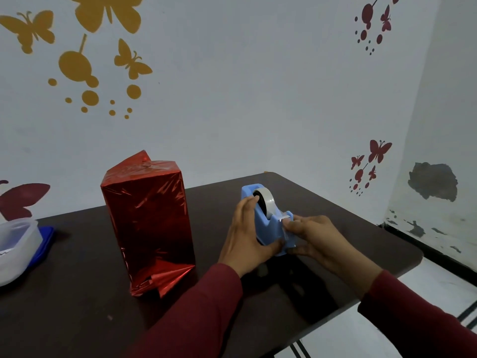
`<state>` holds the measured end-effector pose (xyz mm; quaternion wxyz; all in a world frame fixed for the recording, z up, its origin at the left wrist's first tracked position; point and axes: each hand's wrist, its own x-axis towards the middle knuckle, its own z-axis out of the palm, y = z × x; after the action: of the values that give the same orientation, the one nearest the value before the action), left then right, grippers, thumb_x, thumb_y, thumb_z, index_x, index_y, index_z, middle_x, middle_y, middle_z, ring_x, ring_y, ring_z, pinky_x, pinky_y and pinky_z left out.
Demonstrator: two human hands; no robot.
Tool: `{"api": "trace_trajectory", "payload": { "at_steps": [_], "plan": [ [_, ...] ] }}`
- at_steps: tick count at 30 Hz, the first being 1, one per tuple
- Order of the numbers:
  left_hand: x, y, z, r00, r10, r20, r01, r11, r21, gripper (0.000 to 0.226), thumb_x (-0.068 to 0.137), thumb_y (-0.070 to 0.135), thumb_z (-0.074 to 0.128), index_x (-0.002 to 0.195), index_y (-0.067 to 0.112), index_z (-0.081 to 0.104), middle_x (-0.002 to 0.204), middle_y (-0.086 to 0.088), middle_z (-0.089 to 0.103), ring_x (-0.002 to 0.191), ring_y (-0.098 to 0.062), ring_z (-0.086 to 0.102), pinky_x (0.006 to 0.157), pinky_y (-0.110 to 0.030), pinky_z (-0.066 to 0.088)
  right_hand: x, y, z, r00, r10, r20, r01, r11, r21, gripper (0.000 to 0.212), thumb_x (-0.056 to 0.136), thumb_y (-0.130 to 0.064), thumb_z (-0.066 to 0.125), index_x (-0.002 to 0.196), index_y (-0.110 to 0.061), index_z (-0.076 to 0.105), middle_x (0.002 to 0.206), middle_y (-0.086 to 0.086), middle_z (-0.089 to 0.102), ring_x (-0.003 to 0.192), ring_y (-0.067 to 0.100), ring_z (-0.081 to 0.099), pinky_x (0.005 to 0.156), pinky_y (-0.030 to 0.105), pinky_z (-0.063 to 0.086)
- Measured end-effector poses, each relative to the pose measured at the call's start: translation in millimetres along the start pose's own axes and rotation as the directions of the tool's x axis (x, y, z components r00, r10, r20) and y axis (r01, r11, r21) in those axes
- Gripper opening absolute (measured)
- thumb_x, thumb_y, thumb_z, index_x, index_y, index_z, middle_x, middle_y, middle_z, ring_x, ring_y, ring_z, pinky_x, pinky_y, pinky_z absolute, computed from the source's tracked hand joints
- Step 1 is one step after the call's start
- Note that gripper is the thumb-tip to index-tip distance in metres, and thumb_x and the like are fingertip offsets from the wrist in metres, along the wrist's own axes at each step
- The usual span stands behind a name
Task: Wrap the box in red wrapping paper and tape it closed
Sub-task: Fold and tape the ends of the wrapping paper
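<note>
A tall box covered in shiny red wrapping paper point(148, 220) stands upright on the dark table point(77, 306). Loose paper flaps stick out at its top and crumple at its near bottom corner. To its right sits a blue tape dispenser point(268, 223) with a roll of clear tape point(265, 200). My left hand point(245, 236) grips the dispenser's left side. My right hand point(315, 236) pinches the tape end at the dispenser's cutter. Neither hand touches the box.
A translucent plastic container point(14, 244) sits on a blue lid point(44, 241) at the table's left edge. The table's right edge and rounded corner point(413, 254) lie close to my right hand. A white wall with butterfly stickers stands behind.
</note>
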<state>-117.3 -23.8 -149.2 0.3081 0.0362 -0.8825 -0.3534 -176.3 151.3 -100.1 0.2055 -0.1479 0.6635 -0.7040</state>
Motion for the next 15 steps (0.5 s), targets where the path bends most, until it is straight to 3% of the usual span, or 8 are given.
{"api": "trace_trajectory", "payload": {
  "at_steps": [2,5,8,10,12,15],
  "plan": [
    [-3.4,0.5,-2.4,0.999,0.033,0.019,-0.033,0.999,-0.011,0.109,0.072,0.044,0.087,0.157,0.034,0.02,0.159,0.023,0.016,0.144,-0.003,0.029,0.111,-0.027,0.041,1.7,0.7,-2.2,0.999,-0.046,0.025,0.047,0.997,-0.064,0.013,0.096,-0.01,0.071,0.089,-0.006,0.081,0.105,0.012,0.079,0.096,0.034,0.077,0.083,0.055,0.064],
    [-6.8,2.8,-5.7,0.996,0.084,-0.001,-0.084,0.996,-0.041,0.1,0.075,0.028,0.083,0.155,0.032,0.024,0.151,0.029,0.018,0.138,0.004,0.03,0.104,-0.012,0.035,4.8,-0.6,-5.0,0.994,-0.096,0.059,0.104,0.979,-0.175,0.043,0.094,-0.005,0.072,0.052,-0.017,0.073,0.108,0.006,0.079,0.095,0.033,0.076,0.082,0.051,0.064],
    [-9.7,10.2,-6.4,0.988,0.118,-0.094,-0.125,0.99,-0.061,0.083,0.079,0.029,0.078,0.149,0.034,0.034,0.14,0.038,0.024,0.131,0.015,0.03,0.095,0.0,0.032,0.9,7.8,-14.0,0.982,-0.152,0.115,0.184,0.914,-0.361,0.043,0.091,-0.003,0.074,0.049,-0.012,0.07,0.131,-0.011,0.068,0.105,0.018,0.071,0.081,0.034,0.063],
    [-9.9,17.0,-6.3,0.973,0.17,-0.157,-0.176,0.984,-0.021,0.065,0.081,0.037,0.074,0.14,0.035,0.046,0.135,0.036,0.032,0.128,0.006,0.037,0.095,-0.005,0.038,-0.9,21.8,-21.4,0.978,-0.163,0.129,0.188,0.957,-0.221,0.03,0.096,-0.011,0.071,0.068,-0.002,0.077,0.135,-0.01,0.068,0.113,0.019,0.071,0.089,0.038,0.063],
    [-10.8,24.3,-4.0,0.947,0.256,-0.196,-0.248,0.967,0.063,0.045,0.084,0.043,0.07,0.127,0.032,0.061,0.128,0.022,0.045,0.121,-0.003,0.041,0.095,-0.021,0.045,-4.9,31.9,-24.8,0.977,-0.204,0.057,0.206,0.978,-0.03,0.038,0.103,-0.025,0.061,0.081,0.0,0.079,0.126,-0.003,0.074,0.116,0.021,0.071,0.095,0.045,0.06],
    [-12.5,33.6,0.4,0.912,0.37,-0.177,-0.339,0.923,0.183,0.034,0.088,0.047,0.068,0.116,0.028,0.071,0.126,0.012,0.052,0.118,-0.008,0.041,0.094,-0.037,0.049,-8.2,36.9,-28.0,0.949,-0.307,-0.076,0.307,0.952,-0.004,0.054,0.107,-0.038,0.047,0.084,0.0,0.079,0.123,-0.011,0.075,0.114,0.01,0.07,0.096,0.046,0.056]
  ]
}}
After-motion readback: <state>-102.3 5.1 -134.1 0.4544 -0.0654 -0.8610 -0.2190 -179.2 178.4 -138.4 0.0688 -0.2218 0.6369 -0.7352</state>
